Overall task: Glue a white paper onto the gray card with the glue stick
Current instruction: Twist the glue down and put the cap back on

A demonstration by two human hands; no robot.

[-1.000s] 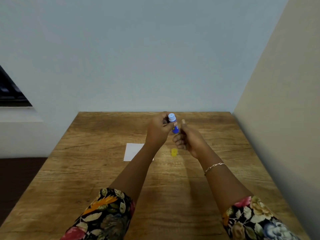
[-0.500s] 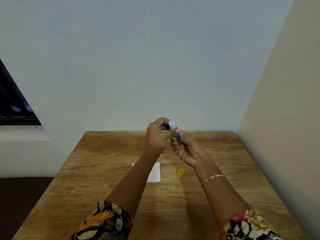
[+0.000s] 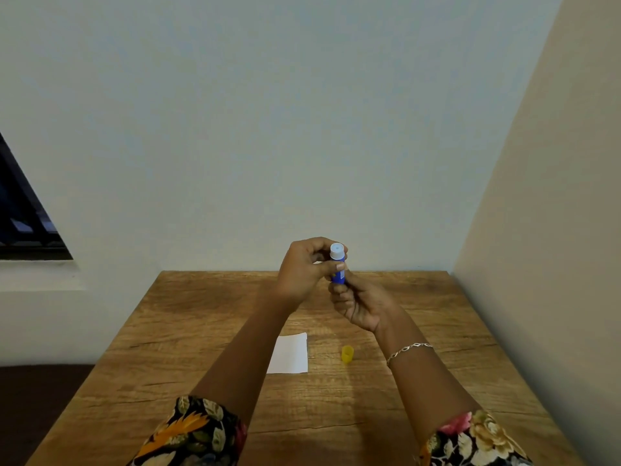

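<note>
on the table [image 3: 201, 314] a paper [image 3: 292, 354] is laid, a cap [image 3: 347, 354] just right of it. beyond the paper a glue stick [image 3: 337, 253] is gripped upright by the left hand [image 3: 304, 270] and right hand [image 3: 359, 304].

paper [image 3: 290, 354] lies on the counter [image 3: 420, 314], cap [image 3: 347, 354] just right of it; behind them, above the counter, the glue stick [image 3: 337, 277] sits between left grip [image 3: 302, 270] and right grip [image 3: 359, 304]
</note>
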